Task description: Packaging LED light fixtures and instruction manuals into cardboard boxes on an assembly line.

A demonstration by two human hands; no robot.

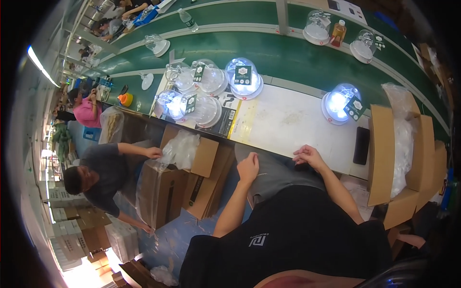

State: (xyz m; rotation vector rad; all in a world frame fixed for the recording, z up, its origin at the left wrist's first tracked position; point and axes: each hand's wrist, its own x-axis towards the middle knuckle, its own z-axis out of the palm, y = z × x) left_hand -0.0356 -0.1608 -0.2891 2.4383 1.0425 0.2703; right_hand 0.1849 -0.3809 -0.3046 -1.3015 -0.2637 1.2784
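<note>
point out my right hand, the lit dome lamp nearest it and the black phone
right hand [309, 157], head view, on the knuckles
lit dome lamp [340, 103], head view, on the glowing dome
black phone [361, 145], head view, on its back

Both hands are resting empty at the white table's [288, 125] near edge, the left hand [248, 168] curled on the person's lap, the right hand [309, 156] loosely closed. Beyond the right hand, 1 lit dome lamp [341, 103] is glowing; a black phone [361, 145] is lying just right.
</note>
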